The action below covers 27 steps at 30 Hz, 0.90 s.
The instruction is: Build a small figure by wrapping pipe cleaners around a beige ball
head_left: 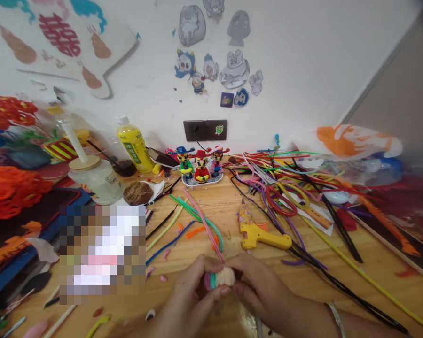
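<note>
A small wound bundle [220, 278], cream at the right with teal and purple bands at the left, is held low in the middle of the view. My left hand [193, 291] grips its left end between thumb and fingers. My right hand [255, 286] closes on its right end. Pink stems [208, 225] rise from the top of the bundle and lean over the table. Green stems [197, 212] curve beside them. Just beyond my right hand lies a yellow glue gun [262, 234] on the wooden table [204, 253].
Three small figures [201, 169] stand on a dish at the wall. Tangled coloured stems [268, 188] and red-handled scissors [281, 199] fill the back right. A yellow bottle [136, 145], a glass jar [96, 180] and orange flowers [7, 192] stand left.
</note>
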Tool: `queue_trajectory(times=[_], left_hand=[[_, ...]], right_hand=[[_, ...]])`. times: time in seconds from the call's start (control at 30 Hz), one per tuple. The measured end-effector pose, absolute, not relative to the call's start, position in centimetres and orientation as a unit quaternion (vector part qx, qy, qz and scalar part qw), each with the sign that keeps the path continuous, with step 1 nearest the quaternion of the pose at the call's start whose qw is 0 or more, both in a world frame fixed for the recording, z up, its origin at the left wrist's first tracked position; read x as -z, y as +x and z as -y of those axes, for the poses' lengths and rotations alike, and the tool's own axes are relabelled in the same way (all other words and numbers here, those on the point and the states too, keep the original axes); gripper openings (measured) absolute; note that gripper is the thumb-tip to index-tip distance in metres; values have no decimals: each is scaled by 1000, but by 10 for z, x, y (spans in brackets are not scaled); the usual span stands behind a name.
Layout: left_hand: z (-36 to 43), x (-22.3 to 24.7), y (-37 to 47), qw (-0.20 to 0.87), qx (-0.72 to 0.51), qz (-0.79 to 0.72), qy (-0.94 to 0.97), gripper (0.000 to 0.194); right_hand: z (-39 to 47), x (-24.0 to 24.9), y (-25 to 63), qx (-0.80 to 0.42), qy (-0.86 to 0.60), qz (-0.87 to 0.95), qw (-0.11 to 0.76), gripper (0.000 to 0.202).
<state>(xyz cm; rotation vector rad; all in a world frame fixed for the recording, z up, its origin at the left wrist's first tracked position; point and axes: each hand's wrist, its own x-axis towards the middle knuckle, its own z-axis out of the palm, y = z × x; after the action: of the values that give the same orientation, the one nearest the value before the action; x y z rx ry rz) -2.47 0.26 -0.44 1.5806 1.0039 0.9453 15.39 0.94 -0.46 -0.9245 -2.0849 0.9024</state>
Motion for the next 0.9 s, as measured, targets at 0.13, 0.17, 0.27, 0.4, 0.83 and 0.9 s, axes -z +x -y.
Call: queue_trajectory(times=[0.13,0.17,0.27,0.4,0.83,0.9], left_hand=[[-3,1,-23,492,-407,-408,653,10],[-3,0,-23,487,-409,-410,654,10],[-4,-1,-23,458,-415,-417,666,11],[-3,2,-23,413,-410,-410,703,13],[3,4,-25,301,-394,-413,764,20],[2,3,-24,326,-390,-422,751,21]], right_hand=[[-10,4,153,-396,-349,766,368,26],[-10,4,153,-413,-344,755,377,26],[-11,5,154,-460,-332,727,387,26],[-12,11,153,-520,-324,683,398,26],[-10,11,151,-544,-286,673,411,25],[-9,12,150,-538,-302,671,412,24]])
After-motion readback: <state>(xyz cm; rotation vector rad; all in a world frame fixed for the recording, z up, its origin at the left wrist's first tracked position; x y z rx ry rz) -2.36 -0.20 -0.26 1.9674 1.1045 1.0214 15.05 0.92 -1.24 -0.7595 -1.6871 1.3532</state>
